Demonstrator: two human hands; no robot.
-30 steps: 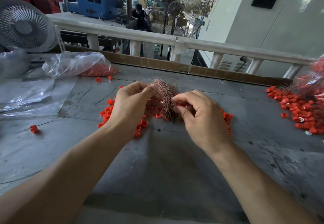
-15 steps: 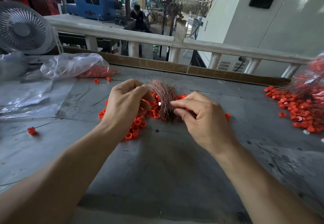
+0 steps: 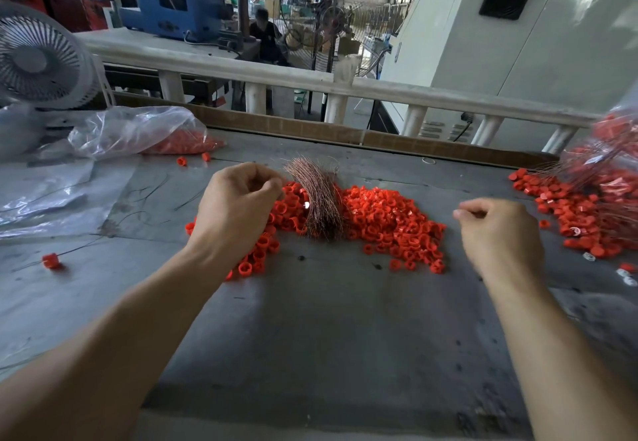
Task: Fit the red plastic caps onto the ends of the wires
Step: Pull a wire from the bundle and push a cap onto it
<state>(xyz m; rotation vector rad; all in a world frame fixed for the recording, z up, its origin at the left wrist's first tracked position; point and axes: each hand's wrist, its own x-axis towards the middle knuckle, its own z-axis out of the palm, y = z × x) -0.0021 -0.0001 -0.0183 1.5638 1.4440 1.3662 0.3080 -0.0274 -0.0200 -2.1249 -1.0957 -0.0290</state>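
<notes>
Now both hands hover over the grey bench [image 3: 328,320], well apart from each other. The left hand [image 3: 238,206] sits at about 10 o'clock from the bench's middle, fingers curled in and thumb pressed to forefinger; it seems to pinch something thin, perhaps a single wire, but the view is too poor to be sure. Just beside it, at 12 o'clock, a bundle of copper wires [image 3: 317,199] lies across the heap of red caps [image 3: 386,219], its far ends fanning out. The heap spreads from under the left hand toward 1 o'clock, with loose caps scattered at its near edge. The right hand [image 3: 500,230] is at 2 o'clock, clear of the heap, fingers likewise folded with thumb and forefinger tips together; whether they hold anything I cannot tell. Farther out at 3 o'clock a second pile of capped wires [image 3: 587,206] lies by the bench edge, thin wires running up from it. At 10 o'clock a clear plastic bag [image 3: 138,130] holds more red caps, and a white fan [image 3: 38,61] stands behind it. One lone cap [image 3: 51,261] on a wire lies at 9 o'clock.
</notes>
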